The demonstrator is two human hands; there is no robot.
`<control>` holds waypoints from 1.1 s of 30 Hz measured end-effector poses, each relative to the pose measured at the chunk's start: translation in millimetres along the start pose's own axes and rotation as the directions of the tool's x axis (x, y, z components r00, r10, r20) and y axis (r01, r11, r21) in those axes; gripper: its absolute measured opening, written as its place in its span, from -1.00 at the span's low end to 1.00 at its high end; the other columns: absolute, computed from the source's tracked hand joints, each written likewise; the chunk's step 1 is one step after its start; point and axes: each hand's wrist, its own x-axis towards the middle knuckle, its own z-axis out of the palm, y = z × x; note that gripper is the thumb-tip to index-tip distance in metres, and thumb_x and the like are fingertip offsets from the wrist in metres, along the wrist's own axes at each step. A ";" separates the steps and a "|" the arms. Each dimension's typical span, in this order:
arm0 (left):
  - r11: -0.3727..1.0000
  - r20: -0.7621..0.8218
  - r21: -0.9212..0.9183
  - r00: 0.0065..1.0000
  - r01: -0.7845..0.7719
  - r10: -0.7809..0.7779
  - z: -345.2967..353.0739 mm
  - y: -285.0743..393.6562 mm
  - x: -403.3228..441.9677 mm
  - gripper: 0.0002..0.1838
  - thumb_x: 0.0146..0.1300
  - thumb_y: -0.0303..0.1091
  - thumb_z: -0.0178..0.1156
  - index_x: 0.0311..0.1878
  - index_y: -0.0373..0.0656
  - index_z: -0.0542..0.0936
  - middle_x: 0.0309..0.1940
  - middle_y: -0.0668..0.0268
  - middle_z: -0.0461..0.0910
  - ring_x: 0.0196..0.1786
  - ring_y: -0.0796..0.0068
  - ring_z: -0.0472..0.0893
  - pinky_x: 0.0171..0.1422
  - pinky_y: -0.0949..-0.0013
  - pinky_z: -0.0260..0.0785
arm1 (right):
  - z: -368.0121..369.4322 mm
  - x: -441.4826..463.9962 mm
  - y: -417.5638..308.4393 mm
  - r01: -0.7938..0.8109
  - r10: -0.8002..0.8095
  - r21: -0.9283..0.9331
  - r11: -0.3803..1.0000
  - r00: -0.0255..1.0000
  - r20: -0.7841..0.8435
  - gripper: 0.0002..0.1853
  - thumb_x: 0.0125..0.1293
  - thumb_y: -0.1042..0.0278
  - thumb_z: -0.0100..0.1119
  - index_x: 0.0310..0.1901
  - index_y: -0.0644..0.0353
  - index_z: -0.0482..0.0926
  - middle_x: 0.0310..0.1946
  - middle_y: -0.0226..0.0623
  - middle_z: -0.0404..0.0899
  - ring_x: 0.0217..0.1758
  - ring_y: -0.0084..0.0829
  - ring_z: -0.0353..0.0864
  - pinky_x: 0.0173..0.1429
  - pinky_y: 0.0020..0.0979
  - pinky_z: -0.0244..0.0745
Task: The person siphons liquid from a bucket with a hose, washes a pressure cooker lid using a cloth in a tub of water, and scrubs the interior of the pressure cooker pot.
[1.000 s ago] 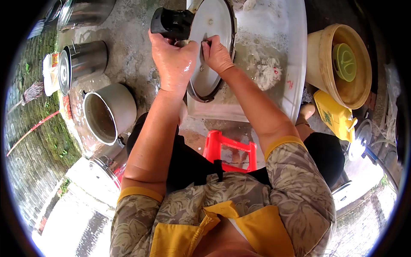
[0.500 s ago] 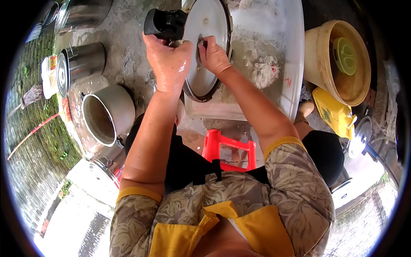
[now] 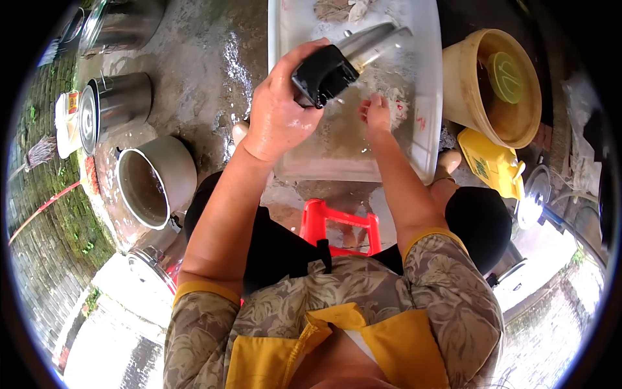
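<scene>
My left hand (image 3: 282,104) grips the black handle (image 3: 324,74) of a metal pot lid, its fingers wrapped round it. The lid (image 3: 376,45) is tilted and seen nearly edge-on above a white plastic tub (image 3: 337,170). My right hand (image 3: 378,115) is low in the tub, over the cloudy, soapy water, with its fingers bent and apart; nothing plainly shows in them. A bunched whitish cloth (image 3: 398,104) with red marks lies right beside it; I cannot tell whether the fingers touch it.
A red plastic stool (image 3: 343,223) stands between my legs. To the left are an open pot (image 3: 178,168) and a steel pot (image 3: 126,104) on wet ground. On the right stand a large beige bucket (image 3: 460,91) holding a green bowl (image 3: 504,78), and a yellow jug (image 3: 486,162).
My left hand has moved right and turned the lid from face-on to nearly edge-on. My right hand has left the lid's face and gone down right toward the cloth.
</scene>
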 end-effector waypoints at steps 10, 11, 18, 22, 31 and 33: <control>0.918 -0.096 -0.307 0.951 0.252 -0.294 -23.2 23.5 -2.8 -0.39 -0.19 -0.58 0.21 0.05 -0.28 0.30 -0.30 0.35 0.51 -0.32 0.72 0.46 -0.20 0.62 0.35 | -7.8 0.0 -74.2 0.633 -0.674 -0.584 0.508 0.714 0.187 -0.52 0.13 0.25 0.18 0.06 0.11 0.26 -0.29 -0.24 0.58 -0.26 -0.32 0.58 -0.17 -0.32 0.47; 0.918 -0.103 -0.311 0.951 0.247 -0.291 -23.5 27.7 -4.8 -0.39 -0.19 -0.58 0.21 0.05 -0.28 0.30 -0.30 0.35 0.51 -0.32 0.72 0.46 -0.20 0.62 0.35 | -8.0 -4.9 -79.0 0.690 -0.729 -0.641 0.335 0.621 0.288 -0.55 0.13 0.29 0.16 0.06 0.05 0.27 -0.27 -0.23 0.55 -0.27 -0.20 0.59 -0.16 -0.25 0.49; 0.904 -0.116 -0.347 0.945 0.249 -0.305 -35.2 40.8 -14.7 -0.34 -0.19 -0.61 0.20 0.11 -0.27 0.27 -0.30 0.35 0.51 -0.31 0.71 0.49 -0.16 0.61 0.38 | -7.6 6.3 -81.6 0.627 -0.830 -0.772 -0.103 0.374 0.414 -0.80 0.14 0.31 0.14 -0.18 0.07 0.47 -0.39 -0.22 0.56 -0.40 -0.16 0.57 -0.20 -0.18 0.49; 0.891 -0.113 -0.372 0.940 0.259 -0.321 -38.2 34.1 -12.2 -0.35 -0.19 -0.62 0.18 0.09 -0.29 0.27 -0.28 0.33 0.52 -0.26 0.67 0.51 -0.11 0.58 0.38 | 1.4 -11.3 -95.6 0.523 -0.733 -0.852 -0.033 0.566 0.376 -0.88 0.16 0.33 0.13 -0.28 0.12 0.49 -0.46 -0.24 0.55 -0.43 -0.27 0.59 -0.25 -0.26 0.50; 0.895 -0.191 -0.409 0.943 0.176 -0.273 -35.5 21.2 6.0 -0.34 -0.19 -0.62 0.18 0.11 -0.32 0.24 -0.23 0.27 0.54 -0.20 0.60 0.53 -0.05 0.53 0.38 | -43.8 -54.4 -52.7 0.255 -0.153 -0.148 0.956 0.858 0.491 -0.69 0.21 0.17 0.04 -0.16 0.24 0.46 -0.28 -0.26 0.57 -0.20 -0.39 0.57 -0.12 -0.30 0.42; 0.944 -0.235 -0.308 0.952 0.119 -0.197 -36.0 29.0 2.7 -0.33 -0.16 -0.60 0.18 0.13 -0.31 0.24 -0.18 0.21 0.54 -0.20 0.61 0.54 -0.04 0.52 0.39 | -36.5 -72.2 -70.4 0.293 -0.134 -0.314 0.903 0.887 0.442 -0.50 0.23 -0.05 0.00 -0.02 0.24 0.42 -0.16 -0.26 0.56 -0.13 -0.34 0.55 0.00 -0.21 0.39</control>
